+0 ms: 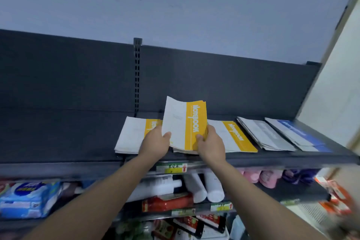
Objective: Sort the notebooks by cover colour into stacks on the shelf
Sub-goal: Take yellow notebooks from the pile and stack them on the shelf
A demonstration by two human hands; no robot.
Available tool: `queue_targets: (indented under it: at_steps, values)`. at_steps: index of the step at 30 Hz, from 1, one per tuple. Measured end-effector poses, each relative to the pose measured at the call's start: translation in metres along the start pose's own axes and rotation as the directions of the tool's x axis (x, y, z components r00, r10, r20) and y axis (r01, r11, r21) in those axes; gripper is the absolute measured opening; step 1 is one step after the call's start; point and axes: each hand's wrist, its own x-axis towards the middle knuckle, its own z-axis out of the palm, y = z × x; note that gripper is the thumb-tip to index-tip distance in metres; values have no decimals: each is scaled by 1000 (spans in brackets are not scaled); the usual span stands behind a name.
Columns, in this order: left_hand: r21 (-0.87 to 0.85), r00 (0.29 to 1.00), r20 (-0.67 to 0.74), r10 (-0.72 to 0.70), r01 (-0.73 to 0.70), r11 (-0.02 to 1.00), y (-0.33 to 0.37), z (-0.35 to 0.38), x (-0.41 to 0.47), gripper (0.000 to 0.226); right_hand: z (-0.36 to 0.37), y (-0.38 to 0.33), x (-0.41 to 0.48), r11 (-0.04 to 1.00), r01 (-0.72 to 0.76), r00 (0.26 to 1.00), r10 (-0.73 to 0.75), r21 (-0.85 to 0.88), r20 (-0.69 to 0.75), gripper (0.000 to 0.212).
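Note:
I hold a bundle of yellow-and-white notebooks [183, 122] tilted up above the dark top shelf [58, 138]. My left hand [155, 142] grips its lower left edge and my right hand [210, 142] grips its yellow right edge. Under and to the left lies a yellow-and-white stack [132, 134]. Another yellow-and-white stack [233, 136] lies to the right. Further right are a grey-and-white stack [266, 132] and a blue-and-white stack [298, 134].
The shelf's dark back panel [233, 84] rises behind the stacks, with a slotted upright [137, 76]. A cream wall [335, 93] closes the right end. Below are price tags [171, 167], white bottles [204, 187], a blue wipes pack [29, 198] and pink items [261, 177].

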Motion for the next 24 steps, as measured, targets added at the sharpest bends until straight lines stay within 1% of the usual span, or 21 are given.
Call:
queue_targets:
  at_steps: [4, 7, 13, 16, 18, 20, 24]
  values:
    - [38, 999, 35, 4, -6, 999, 25, 38, 12, 31, -23, 32, 24, 1000, -8, 1000, 8, -16, 0, 25]
    - [60, 998, 56, -15, 12, 998, 40, 67, 19, 32, -40, 55, 41, 998, -9, 1000, 10, -64, 7, 31]
    - [107, 990, 110, -89, 77, 991, 68, 120, 31, 30, -67, 103, 82, 985, -2, 999, 10, -171, 45, 26]
    - [151, 988, 132, -87, 66, 986, 79, 139, 33, 26, -74, 123, 97, 970, -10, 998, 23, -241, 51, 19]
    - [192, 985, 145, -93, 64, 979, 86, 149, 34, 26, -77, 135, 106, 956, -3, 998, 19, -293, 51, 18]
    - [253, 983, 155, -99, 58, 966, 90, 157, 37, 30, -79, 142, 112, 925, 40, 998, -21, -377, 53, 20]
    - [393, 980, 166, -107, 34, 919, 96, 169, 42, 35, -81, 152, 119, 800, 146, 989, -120, -582, 82, 26]
